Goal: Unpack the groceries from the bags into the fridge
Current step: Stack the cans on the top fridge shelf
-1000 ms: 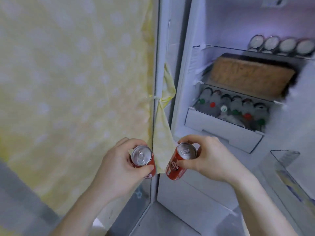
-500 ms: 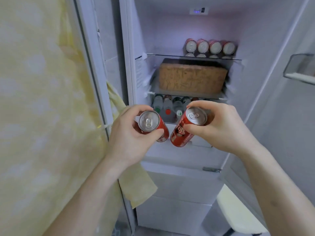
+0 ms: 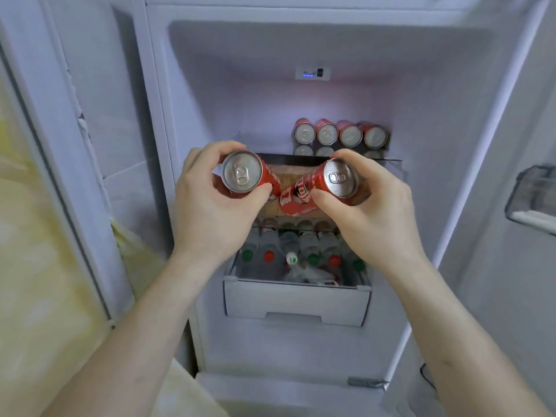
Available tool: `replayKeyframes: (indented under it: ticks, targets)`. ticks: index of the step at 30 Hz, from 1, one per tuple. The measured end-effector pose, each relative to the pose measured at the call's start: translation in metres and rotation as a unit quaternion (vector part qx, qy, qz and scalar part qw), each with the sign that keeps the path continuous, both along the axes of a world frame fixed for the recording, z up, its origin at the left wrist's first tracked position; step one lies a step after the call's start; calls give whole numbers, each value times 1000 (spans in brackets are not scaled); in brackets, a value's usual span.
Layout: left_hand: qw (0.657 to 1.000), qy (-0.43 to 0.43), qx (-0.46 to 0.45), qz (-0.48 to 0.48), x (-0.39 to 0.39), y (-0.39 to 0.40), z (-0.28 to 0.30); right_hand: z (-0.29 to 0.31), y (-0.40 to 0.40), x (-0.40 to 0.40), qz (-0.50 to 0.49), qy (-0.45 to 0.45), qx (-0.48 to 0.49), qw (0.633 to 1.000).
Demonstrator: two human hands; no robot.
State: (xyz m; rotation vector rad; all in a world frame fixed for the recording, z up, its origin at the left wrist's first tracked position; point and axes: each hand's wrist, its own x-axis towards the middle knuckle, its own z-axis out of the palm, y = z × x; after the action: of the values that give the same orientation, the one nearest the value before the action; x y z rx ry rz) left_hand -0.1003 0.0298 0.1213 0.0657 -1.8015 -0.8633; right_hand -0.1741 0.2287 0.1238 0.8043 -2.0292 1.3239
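You grip one red can [image 3: 243, 176] in your left hand [image 3: 210, 212] and another red can [image 3: 319, 191] in your right hand [image 3: 370, 212], in front of the open fridge [image 3: 270, 85]. Four cans [image 3: 340, 135] already sit on the top shelf [image 3: 264, 145]. Your two still need a spot there.

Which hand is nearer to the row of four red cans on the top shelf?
The right hand: it holds its can just below the row of cans, under its right part. The left hand holds its can lower and further left.
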Motion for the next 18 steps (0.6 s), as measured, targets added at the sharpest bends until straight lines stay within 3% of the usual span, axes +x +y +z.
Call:
replayKeyframes:
  ticks: [18]
  targets:
    - [991,127,32,-28,-125,-24,37,30,-30,-92,-49,61,-116,990]
